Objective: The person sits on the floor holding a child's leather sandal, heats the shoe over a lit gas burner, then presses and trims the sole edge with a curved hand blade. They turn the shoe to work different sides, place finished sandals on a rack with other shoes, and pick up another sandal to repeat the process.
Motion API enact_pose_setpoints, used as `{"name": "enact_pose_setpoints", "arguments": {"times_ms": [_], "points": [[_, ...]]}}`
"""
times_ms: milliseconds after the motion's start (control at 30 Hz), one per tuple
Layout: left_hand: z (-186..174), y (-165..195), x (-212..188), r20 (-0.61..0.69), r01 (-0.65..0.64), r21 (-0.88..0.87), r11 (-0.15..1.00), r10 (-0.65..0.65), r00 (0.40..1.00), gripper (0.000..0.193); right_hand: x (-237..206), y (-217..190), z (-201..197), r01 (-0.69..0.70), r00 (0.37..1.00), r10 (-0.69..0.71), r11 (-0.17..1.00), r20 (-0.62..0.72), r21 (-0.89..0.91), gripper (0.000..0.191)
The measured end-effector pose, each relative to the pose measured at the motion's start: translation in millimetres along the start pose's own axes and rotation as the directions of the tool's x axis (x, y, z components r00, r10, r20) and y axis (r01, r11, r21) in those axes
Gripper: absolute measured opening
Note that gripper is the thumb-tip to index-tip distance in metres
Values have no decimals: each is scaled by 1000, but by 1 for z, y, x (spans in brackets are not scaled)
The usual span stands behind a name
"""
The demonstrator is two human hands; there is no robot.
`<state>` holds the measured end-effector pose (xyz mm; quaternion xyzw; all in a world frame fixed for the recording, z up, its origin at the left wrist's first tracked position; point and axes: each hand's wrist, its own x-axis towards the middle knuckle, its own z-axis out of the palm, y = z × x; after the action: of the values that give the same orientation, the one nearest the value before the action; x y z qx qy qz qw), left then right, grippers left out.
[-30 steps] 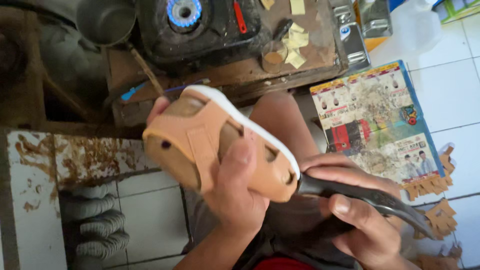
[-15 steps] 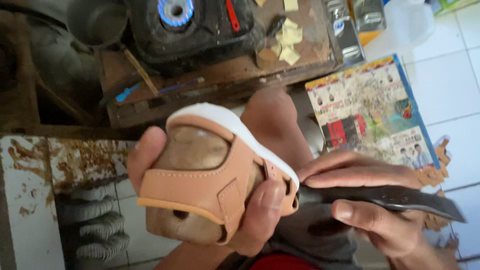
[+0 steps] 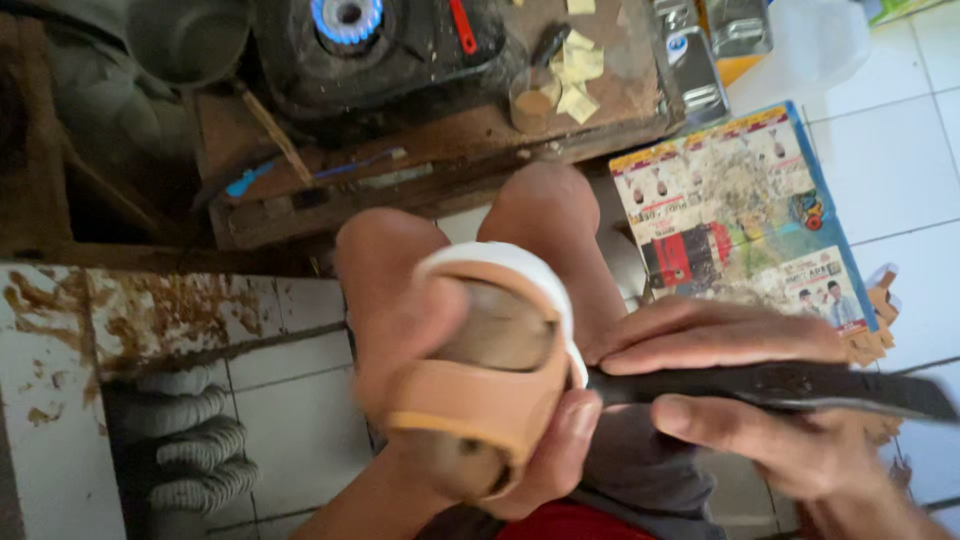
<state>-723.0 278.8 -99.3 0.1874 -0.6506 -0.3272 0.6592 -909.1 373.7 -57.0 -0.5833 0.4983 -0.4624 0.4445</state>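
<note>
My left hand grips a tan leather sandal with a white sole, mounted on a brown last, held in front of my knees. The sandal's toe end faces the camera, and my fingers wrap its lower side. My right hand holds a long dark flat tool whose tip meets the sandal's right edge near the white sole. The index finger lies along the top of the tool.
A low wooden workbench carries a lit blue-flame burner, a grey pot, yellow paper scraps and metal tins. A colourful printed sheet lies on the white tiled floor at right. Stained tiles lie at left.
The sandal has turned in my left hand from lying sideways with the sole edge up to toe-on toward the camera. My right hand and the tool have stayed against its right side.
</note>
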Motion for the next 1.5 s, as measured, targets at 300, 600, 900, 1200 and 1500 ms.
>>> {"name": "enact_pose_setpoints", "arguments": {"times_ms": [300,600,900,1200,1500], "points": [[-48,-14,-51,248,836,-510,203,-896,369,80,-15,83,-2,-456,889,424,791,171,409,42],[-48,-45,-74,173,842,-368,394,-861,478,59,-16,97,23,-579,812,581,788,56,210,33],[-58,-55,-58,379,904,-414,104,-884,275,64,2,97,20,-711,663,742,583,100,394,33],[-58,-57,-59,442,944,-237,229,-840,315,59,38,101,-5,-493,783,517,855,347,-161,32],[-60,-57,-51,437,833,-549,-70,-874,214,60,54,90,13,-688,726,655,700,212,192,31]]}}
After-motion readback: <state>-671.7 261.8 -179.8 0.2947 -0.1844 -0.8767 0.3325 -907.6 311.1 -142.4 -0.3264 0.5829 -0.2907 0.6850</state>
